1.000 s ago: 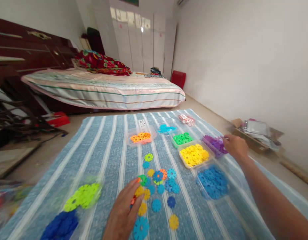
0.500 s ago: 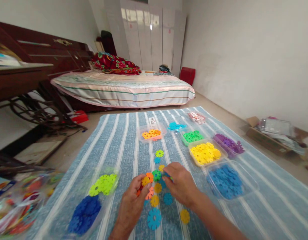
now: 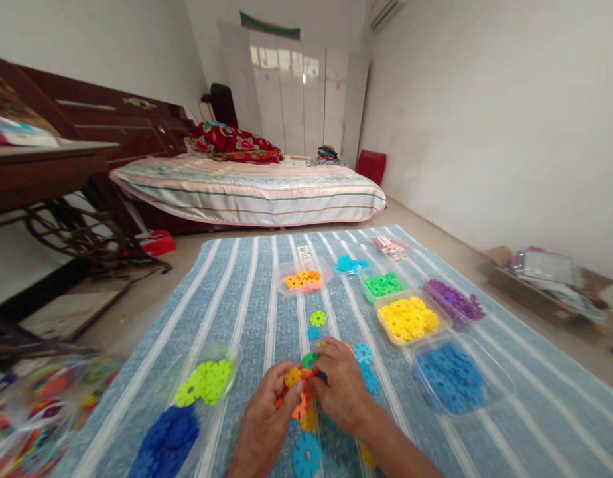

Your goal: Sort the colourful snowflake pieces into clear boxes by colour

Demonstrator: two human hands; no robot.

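Both my hands meet over a small pile of loose plastic snowflake discs [image 3: 359,362] on the blue striped mat [image 3: 237,299]. My left hand [image 3: 267,415] is curled, its fingertips pinching yellow and orange discs [image 3: 292,378]. My right hand [image 3: 339,388] is closed over the same cluster, fingers pressed on an orange disc [image 3: 302,405]. A large blue disc [image 3: 306,457] lies just below the hands. A lime disc [image 3: 317,318] lies further up the mat.
Clear tubs hold sorted discs: orange [image 3: 302,279], green [image 3: 383,285], yellow [image 3: 408,317], purple [image 3: 453,300], blue [image 3: 450,378], lime [image 3: 207,382], dark blue [image 3: 164,445]. A bag of mixed discs [image 3: 32,411] lies at left. A bed [image 3: 247,186] and a cardboard box [image 3: 545,279] stand beyond.
My right hand came back from the purple tub to the loose pile and closed beside my left hand. The view shifted slightly.
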